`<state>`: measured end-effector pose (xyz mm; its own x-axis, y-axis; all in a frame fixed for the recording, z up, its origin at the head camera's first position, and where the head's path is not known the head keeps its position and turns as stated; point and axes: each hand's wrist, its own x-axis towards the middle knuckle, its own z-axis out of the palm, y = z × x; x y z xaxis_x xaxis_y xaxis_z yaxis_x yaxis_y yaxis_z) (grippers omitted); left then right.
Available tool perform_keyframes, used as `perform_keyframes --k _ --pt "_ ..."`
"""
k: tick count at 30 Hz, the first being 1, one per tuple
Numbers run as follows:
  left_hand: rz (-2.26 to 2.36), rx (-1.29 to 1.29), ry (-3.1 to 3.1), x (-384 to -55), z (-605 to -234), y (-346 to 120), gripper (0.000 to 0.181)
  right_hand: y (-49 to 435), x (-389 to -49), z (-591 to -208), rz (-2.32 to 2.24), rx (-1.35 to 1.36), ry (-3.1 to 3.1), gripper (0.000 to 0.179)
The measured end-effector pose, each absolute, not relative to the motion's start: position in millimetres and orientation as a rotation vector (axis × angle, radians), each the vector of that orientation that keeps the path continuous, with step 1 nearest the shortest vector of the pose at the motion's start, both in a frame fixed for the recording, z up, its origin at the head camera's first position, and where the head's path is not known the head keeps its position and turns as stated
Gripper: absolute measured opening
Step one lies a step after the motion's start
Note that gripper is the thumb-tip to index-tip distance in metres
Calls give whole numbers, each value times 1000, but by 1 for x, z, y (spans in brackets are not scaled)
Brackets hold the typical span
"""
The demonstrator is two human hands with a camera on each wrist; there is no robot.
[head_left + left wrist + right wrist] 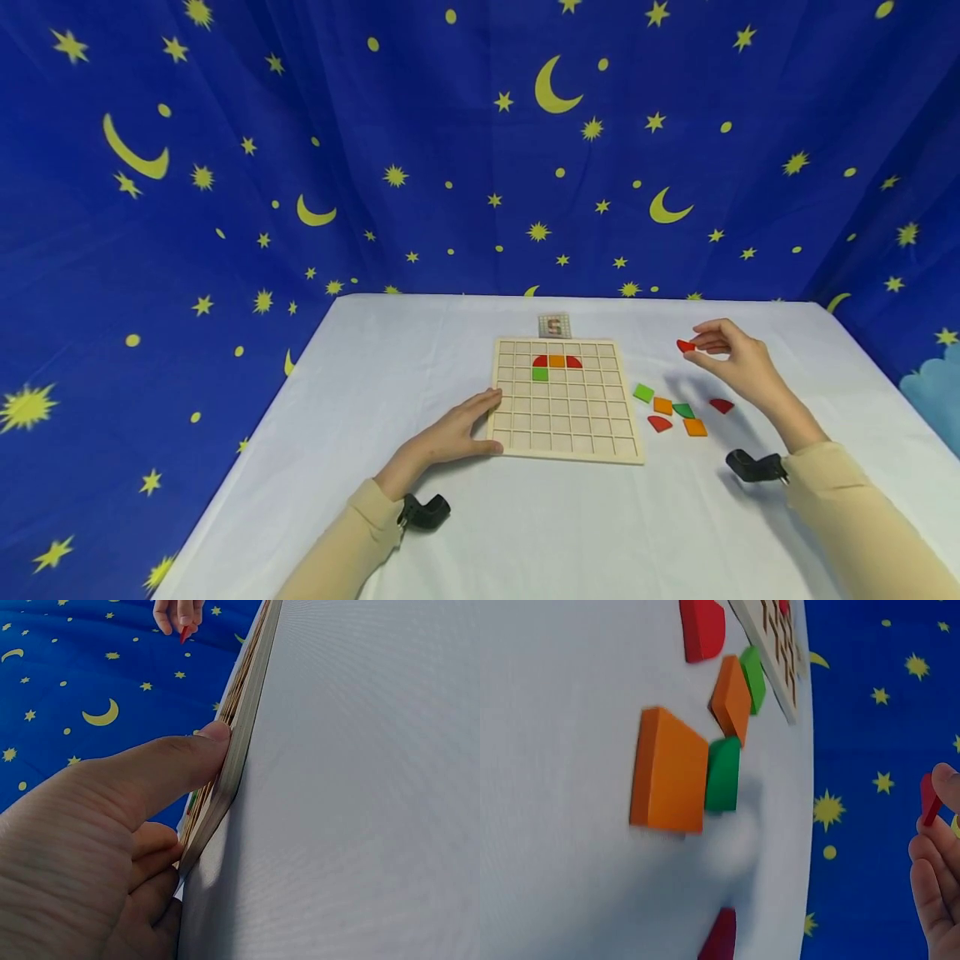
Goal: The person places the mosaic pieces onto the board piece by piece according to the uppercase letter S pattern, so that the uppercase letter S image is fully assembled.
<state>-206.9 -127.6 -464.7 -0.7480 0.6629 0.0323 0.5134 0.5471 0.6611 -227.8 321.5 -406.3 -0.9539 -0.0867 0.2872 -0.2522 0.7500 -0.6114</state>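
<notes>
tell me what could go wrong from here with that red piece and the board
The red piece is held off the table only by the fingertips of the right grip, so it might slip and drop. The left grip touches the left edge of the board; a push could shift it. The loose green square lies close to the board's right edge and might get knocked.

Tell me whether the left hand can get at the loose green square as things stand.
Probably not from where it is: the left hand touches the left edge of the board, and the loose green square lies past the right edge, with the board between. Reaching over it might still work.
</notes>
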Motion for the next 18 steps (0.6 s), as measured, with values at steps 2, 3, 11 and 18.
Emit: perform_keyframes --k 2,3,11,18 --pt "988 986 2564 -207 -464 -128 84 316 -228 -406 1009 270 -2717 46" --pt "987 983 2564 -206 -464 -128 84 313 -229 -406 1019 279 -2715 46" --pt "973 968 2570 -207 -464 -129 84 287 -236 -407 1073 395 -2655 44" --pt "952 992 2575 -208 -465 -128 84 259 -243 -410 1122 451 -2596 44"
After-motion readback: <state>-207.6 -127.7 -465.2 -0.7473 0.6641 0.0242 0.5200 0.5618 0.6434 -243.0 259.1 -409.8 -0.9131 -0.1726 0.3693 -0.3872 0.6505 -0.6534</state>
